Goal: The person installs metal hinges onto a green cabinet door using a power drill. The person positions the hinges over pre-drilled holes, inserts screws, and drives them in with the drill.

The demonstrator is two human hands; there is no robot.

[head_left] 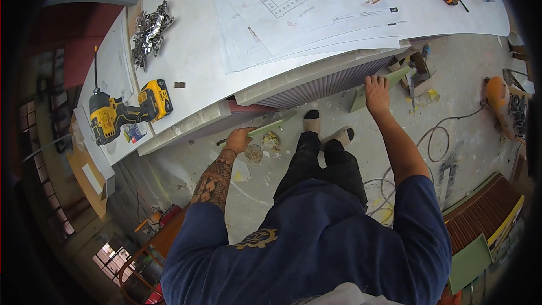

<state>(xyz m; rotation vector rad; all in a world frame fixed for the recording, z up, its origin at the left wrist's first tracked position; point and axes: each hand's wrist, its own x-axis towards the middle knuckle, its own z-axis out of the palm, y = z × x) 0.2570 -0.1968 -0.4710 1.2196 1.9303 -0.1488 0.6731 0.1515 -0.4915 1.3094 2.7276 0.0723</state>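
Observation:
My left hand (pixel 240 140) is closed round the near end of a thin green panel (pixel 272 125), seen almost edge-on below the white tabletop. To the right, my right hand (pixel 377 95) has its fingers over the top edge of a second green panel (pixel 400 75). Its thumb is hidden. Between the two panels, under the table edge, shows a grey ribbed surface (pixel 327 83). Whether the panels are joined to it I cannot tell.
Large drawing sheets (pixel 282 0), a yellow-black cordless drill (pixel 121 110) and a heap of metal hinges (pixel 149 34) lie on the white tabletop (pixel 192 34). A cable (pixel 435 135) loops over the stained floor at right. Brown slats (pixel 485 209) stand at lower right.

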